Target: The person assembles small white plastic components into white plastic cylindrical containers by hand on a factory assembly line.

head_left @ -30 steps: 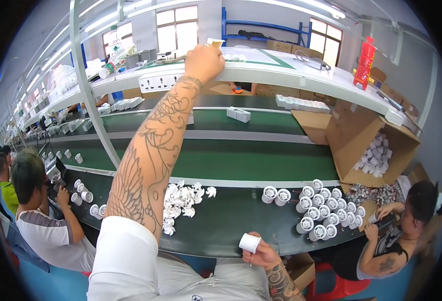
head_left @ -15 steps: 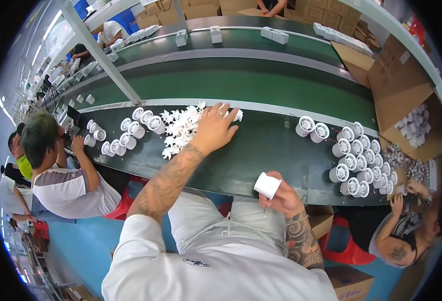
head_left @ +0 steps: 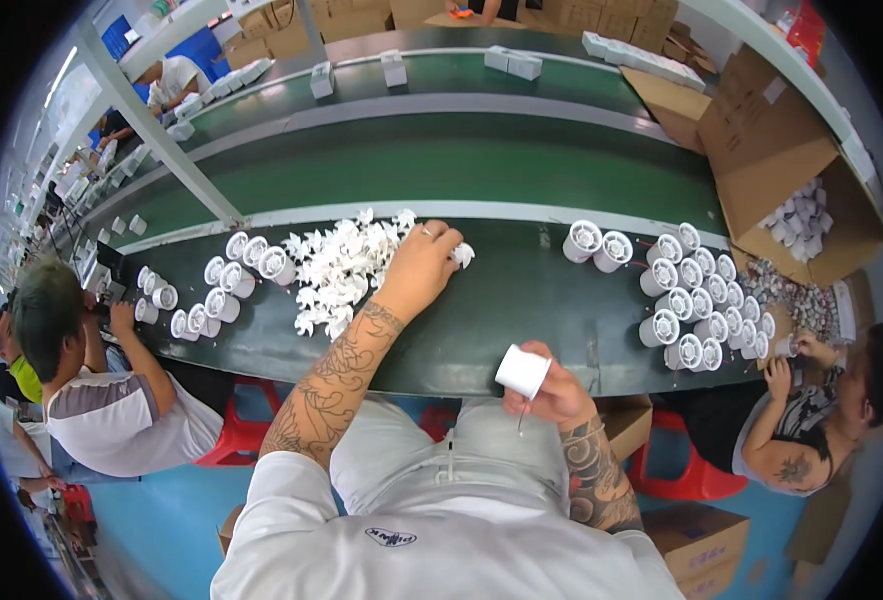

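Observation:
My left hand (head_left: 425, 262) is at the right edge of a heap of small white fan blades (head_left: 346, 262). Its fingers are curled down, with one white fan blade (head_left: 463, 256) showing at the fingertips; part of the grip is hidden under the hand. Near the table's front edge, my right hand (head_left: 559, 392) grips a white cup-shaped fan housing (head_left: 523, 371) by its side. The housing is tilted, its smooth closed end facing up and left, and a thin wire hangs below it.
White fan housings stand in groups on the dark table, to the left (head_left: 229, 277) and right (head_left: 696, 300). Beyond runs a green conveyor belt (head_left: 441, 160). An open carton (head_left: 761, 160) of white parts stands at right. Co-workers sit on both sides, left (head_left: 126, 385) and right (head_left: 796, 420).
My left hand's spread fingers have curled in at the heap's right edge, around a fan blade. The right hand still holds the housing. The whole view has shifted slightly.

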Tool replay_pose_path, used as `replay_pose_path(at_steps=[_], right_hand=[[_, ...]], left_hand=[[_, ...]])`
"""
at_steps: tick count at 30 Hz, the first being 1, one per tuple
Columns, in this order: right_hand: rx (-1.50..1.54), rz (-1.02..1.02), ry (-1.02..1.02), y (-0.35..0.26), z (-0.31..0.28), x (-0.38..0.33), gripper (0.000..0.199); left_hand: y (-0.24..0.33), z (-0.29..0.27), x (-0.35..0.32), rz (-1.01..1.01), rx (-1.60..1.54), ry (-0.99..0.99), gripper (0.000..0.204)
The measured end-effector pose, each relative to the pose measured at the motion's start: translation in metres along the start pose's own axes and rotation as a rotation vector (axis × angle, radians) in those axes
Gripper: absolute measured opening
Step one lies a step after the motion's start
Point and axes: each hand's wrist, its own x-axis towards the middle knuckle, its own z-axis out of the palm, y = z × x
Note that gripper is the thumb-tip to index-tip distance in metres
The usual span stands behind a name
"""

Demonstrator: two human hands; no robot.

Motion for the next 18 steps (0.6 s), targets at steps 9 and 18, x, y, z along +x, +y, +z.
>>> replay_pose_path(at_steps=[9, 18], right_hand=[[0.105, -0.04, 0.14, -0.004, 0.006, 0.007, 0.041], [0.355, 0.082, -0.02, 0.006, 0.057, 0.002, 0.034]], left_hand=[[0.026, -0.025, -0.029, -0.542, -0.727, -0.053, 0.021], [0.08, -0.064, -0.1, -0.425, -1.121, -0.075, 0.018]])
